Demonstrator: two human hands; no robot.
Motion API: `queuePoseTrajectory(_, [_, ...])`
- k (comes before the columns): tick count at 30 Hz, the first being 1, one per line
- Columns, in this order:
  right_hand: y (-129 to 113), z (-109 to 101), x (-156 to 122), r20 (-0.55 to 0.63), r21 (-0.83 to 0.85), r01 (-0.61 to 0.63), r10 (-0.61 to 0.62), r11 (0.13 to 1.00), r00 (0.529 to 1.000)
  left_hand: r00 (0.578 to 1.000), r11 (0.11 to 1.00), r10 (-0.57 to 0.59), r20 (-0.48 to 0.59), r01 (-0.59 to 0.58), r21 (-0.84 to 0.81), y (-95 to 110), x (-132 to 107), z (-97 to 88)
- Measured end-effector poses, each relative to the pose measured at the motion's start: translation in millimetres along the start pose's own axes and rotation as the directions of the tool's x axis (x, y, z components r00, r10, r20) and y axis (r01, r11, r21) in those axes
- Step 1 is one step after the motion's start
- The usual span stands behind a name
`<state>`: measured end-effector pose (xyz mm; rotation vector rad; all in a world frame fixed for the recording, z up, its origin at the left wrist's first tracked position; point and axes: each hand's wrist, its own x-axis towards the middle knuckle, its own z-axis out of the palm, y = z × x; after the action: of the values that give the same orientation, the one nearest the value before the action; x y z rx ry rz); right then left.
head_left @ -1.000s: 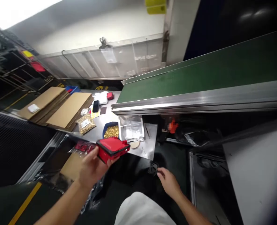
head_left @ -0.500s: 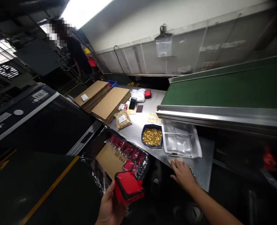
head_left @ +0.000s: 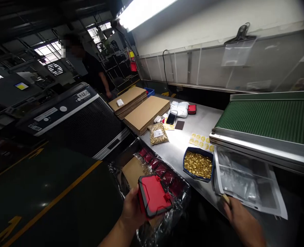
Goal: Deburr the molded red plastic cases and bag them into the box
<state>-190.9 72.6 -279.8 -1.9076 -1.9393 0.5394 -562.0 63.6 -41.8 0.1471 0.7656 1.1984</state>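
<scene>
Fingers of the left hand (head_left: 131, 212) wrap the red case (head_left: 154, 195), tilting its face up for viewing. Right hand (head_left: 241, 219), loosely curled, pinches a small tan piece (head_left: 225, 199) at the tabletop (head_left: 177, 144) edge, just below the clear bags (head_left: 244, 178).

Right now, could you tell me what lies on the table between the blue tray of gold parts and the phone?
In the head view, a sheet of round yellow stickers lies between the blue tray and the phone, with a small dark card nearer the phone.
</scene>
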Motion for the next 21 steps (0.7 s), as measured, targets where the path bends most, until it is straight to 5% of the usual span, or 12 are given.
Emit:
queuePoseTrajectory(4, [-25, -4, 2, 0.105, 0.129, -0.096, 0.082, 0.987, 0.991, 0.994, 0.995, 0.0, 0.109, 0.012, -0.103, 5, 2, 15.0])
queuePoseTrajectory(9, [-133, -65, -12, 0.04, 0.571, -0.233, 0.256, 0.787, 0.966, 0.996, 0.995, -0.013, 0.087, 0.021, -0.098, -4, -2, 24.0])
queuePoseTrajectory(14, [-233, -145, -23, -0.049, 0.808, 0.127, -0.15, 0.575, 0.988, 0.998, 0.998, -0.054, 0.035, 0.055, -0.027, -15, -7, 33.2])
queuePoseTrajectory(21, [-270, -183, -11, 0.037, 0.755, 0.288, -0.476, 0.59, 0.879, 0.999, 0.993, -0.035, 0.041, 0.031, 0.11, -15, -19, 54.9])
